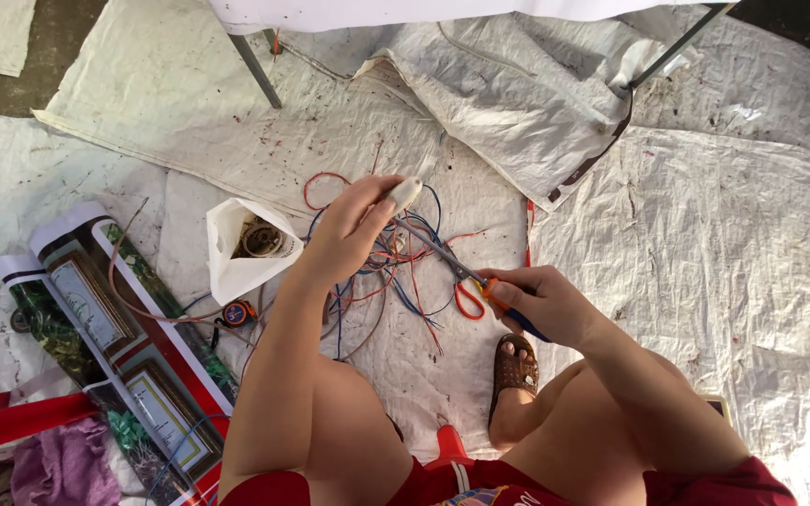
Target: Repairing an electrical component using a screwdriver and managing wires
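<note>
Left hand (353, 230) raised over the wire pile, fingers pinched together on a thin wire end; thumb wears a pale wrap or bandage at the tip. The exact wire in the pinch is too thin to pick out.

Right hand (541, 305) closed around the orange and blue handle of a screwdriver (461, 272). Its long axis runs diagonally, from the right-hand grip up and away toward the left hand, with the metal shaft tip just beside the left fingertips, touching or nearly so; cannot tell which. So the tool end lies up-left of the right grip and immediately below-right of the left pinch. The left hand is the nearer one to the tip and to the wires.

Tangle of red and blue wires (396, 272) lies on the white woven sheet (705, 262), directly under both hands and between them.

Left of the left forearm: open white paper bag (236, 253) with a coil inside, and a small tape measure (236, 312) just below it. Farther left, rolled printed banners (105, 319). Sandalled foot (515, 367) just below the right hand.
</note>
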